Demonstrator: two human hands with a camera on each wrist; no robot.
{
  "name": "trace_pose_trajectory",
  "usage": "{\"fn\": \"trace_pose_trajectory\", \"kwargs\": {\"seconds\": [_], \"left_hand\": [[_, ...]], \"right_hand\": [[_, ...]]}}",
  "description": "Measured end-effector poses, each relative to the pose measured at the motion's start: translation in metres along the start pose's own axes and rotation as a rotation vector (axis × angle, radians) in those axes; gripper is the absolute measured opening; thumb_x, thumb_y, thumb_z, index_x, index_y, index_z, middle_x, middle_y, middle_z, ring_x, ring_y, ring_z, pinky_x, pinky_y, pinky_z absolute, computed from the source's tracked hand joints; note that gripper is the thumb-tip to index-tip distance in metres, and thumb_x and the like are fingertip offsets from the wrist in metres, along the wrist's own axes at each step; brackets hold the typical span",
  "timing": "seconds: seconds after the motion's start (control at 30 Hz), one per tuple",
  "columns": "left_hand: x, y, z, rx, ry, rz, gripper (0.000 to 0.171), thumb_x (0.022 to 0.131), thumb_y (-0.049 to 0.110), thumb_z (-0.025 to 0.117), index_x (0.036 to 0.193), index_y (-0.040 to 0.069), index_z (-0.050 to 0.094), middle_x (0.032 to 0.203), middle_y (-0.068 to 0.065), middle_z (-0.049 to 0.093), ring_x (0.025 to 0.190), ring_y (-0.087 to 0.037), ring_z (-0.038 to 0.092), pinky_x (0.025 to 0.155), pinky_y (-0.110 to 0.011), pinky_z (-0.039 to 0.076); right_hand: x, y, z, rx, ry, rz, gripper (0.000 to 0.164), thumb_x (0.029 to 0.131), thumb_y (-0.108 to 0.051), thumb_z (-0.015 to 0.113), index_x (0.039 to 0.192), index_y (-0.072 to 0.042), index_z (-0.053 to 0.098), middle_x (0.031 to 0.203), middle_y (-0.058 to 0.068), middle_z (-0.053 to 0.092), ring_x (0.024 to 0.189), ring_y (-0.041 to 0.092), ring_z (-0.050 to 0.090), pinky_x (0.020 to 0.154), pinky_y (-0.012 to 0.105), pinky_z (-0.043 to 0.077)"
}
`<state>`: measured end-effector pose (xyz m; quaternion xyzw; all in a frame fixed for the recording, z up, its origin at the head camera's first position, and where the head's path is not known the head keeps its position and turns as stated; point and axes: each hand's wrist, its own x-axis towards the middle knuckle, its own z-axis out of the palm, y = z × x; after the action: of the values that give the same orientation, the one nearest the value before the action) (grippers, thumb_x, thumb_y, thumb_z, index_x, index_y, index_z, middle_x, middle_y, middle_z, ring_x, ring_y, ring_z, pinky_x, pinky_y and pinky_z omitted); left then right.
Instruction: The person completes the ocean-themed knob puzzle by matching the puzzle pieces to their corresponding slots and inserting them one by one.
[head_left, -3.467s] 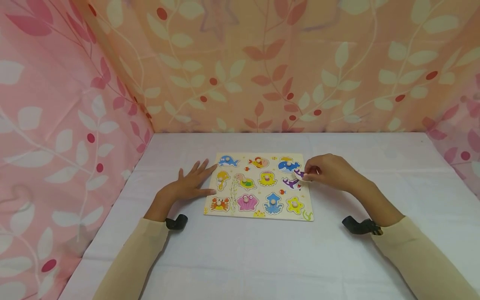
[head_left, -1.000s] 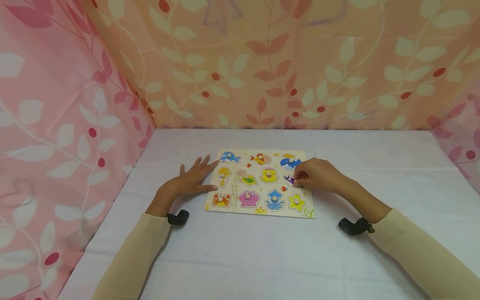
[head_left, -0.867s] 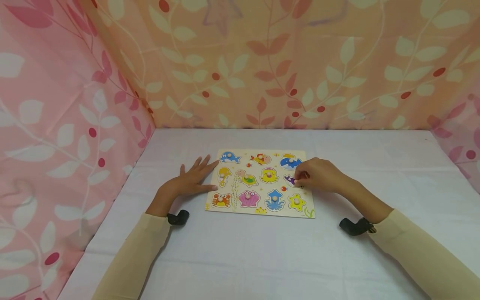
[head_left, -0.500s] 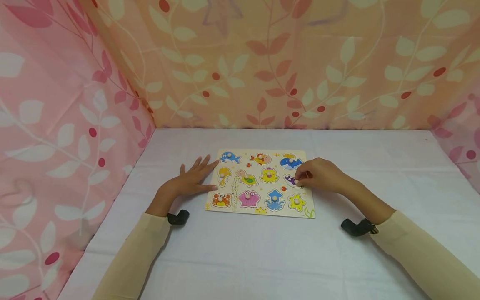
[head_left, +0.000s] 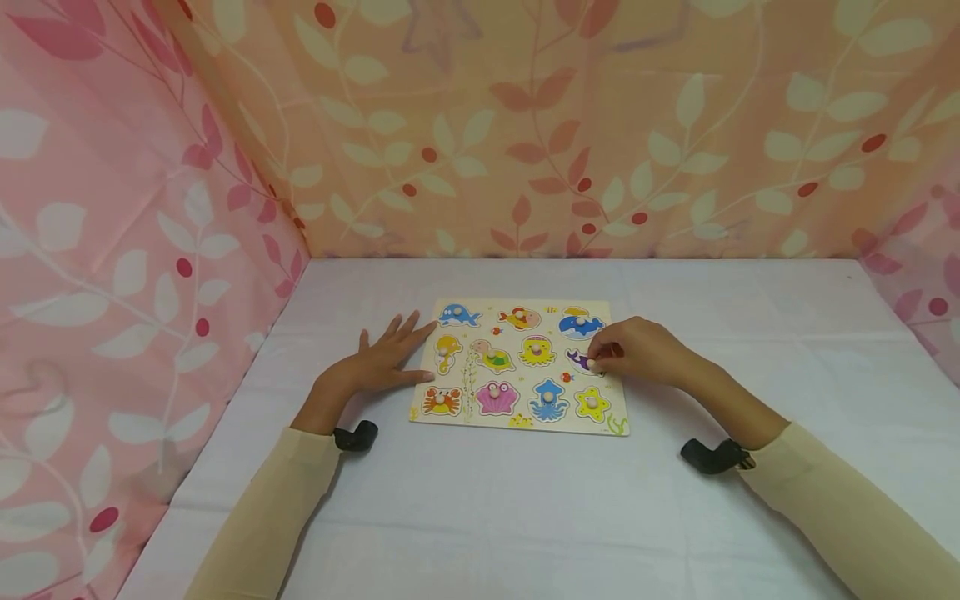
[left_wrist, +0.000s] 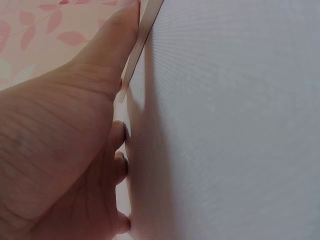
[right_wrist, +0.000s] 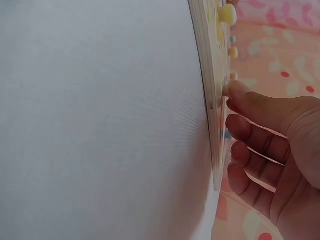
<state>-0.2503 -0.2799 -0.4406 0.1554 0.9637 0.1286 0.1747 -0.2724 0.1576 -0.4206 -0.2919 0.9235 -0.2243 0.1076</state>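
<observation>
A wooden peg puzzle board [head_left: 517, 425] lies flat on the table, with sea-animal pieces in its recesses. At its right side my right hand [head_left: 641, 350] pinches the knob of the purple puzzle piece [head_left: 577, 358], which appears to sit in its recess; the hand covers part of it. The right wrist view shows the thumb [right_wrist: 255, 102] at that knob, the other fingers curled beside the board's edge. My left hand [head_left: 378, 362] is spread on the table, thumb and fingertips touching the board's left edge. In the left wrist view its thumb [left_wrist: 107, 47] lies along that edge.
Around the purple piece sit the blue whale piece [head_left: 579, 325], the yellow starfish piece [head_left: 592, 404] and the yellow octopus piece [head_left: 537, 351]. A white cloth [head_left: 480, 508] covers the table. Leaf-patterned curtains [head_left: 480, 125] stand behind and at the sides.
Since the earliest frame, my right hand has moved slightly left and brought the purple piece from above the board down to its recess. Over the last second the hands have barely moved.
</observation>
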Motion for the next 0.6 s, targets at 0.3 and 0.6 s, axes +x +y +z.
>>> {"fn": "trace_pose_trajectory", "kwargs": {"seconds": [0.3,0.6], "left_hand": [[0.004,-0.007,-0.003,0.005,-0.012,0.016,0.099,0.087,0.074,0.059,0.164,0.039,0.007,0.171,-0.004,-0.007,0.156,-0.034,-0.012,0.109,-0.078,-0.009],[-0.013,-0.025,-0.005,-0.082,-0.009,-0.024,0.094,0.091,0.068,0.059,0.164,0.031,0.013,0.171,-0.011,0.001,0.156,-0.035,-0.003,0.113,-0.076,-0.001]], "right_hand": [[-0.010,0.004,-0.007,-0.003,0.082,0.010,0.011,0.091,-0.026,0.078,0.101,-0.020,0.079,0.080,-0.009,0.066,0.074,0.016,0.052,0.064,0.031,0.041],[-0.012,0.003,-0.028,-0.051,0.076,0.032,0.023,0.097,-0.033,0.071,0.109,-0.015,0.078,0.087,-0.004,0.070,0.076,0.017,0.053,0.064,0.032,0.043]]}}
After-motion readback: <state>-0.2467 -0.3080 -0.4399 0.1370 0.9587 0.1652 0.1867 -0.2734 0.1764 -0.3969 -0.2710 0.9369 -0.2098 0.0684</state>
